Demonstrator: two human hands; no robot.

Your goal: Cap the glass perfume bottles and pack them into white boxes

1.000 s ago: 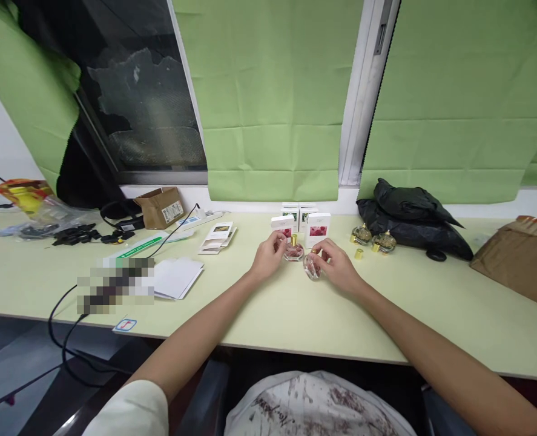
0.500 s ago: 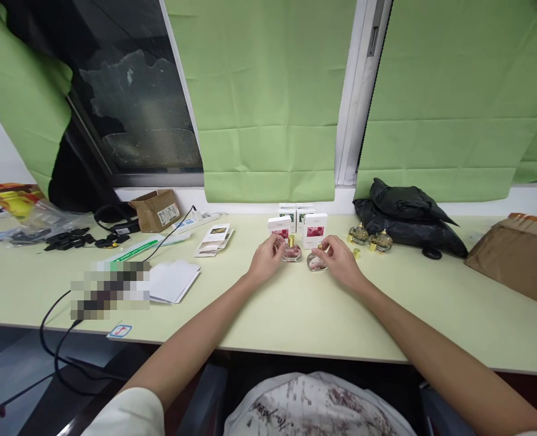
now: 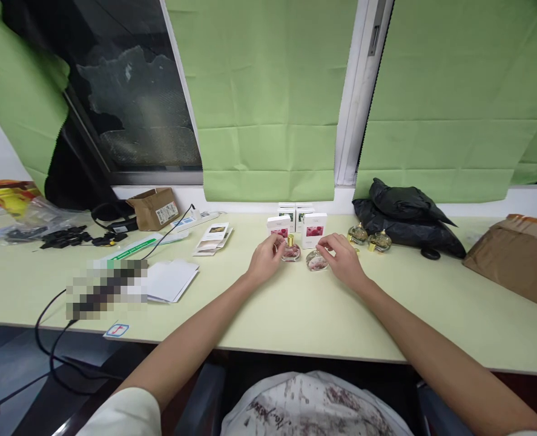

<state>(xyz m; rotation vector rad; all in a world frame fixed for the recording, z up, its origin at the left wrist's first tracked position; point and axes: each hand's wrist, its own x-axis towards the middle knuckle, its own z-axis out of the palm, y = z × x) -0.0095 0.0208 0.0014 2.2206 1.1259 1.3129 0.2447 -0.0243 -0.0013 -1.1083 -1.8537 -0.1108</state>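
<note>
Two small pink perfume bottles stand upright in front of the white cartons [image 3: 314,229]. Left hand [image 3: 264,259] pinches the left bottle [image 3: 290,251]; right hand [image 3: 342,259] closes fingertips round the right bottle [image 3: 316,261], just beside it, apart.

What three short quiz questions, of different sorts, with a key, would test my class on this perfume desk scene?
1. True or false: the left hand touches the gold-capped perfume bottle.
2. What does the right hand hold: A the clear perfume bottle, B a cable, C a carton?
3. What lies right of the two yellow perfume bottles?

Key: 1 true. 2 A. 3 the black plastic bag.
</note>
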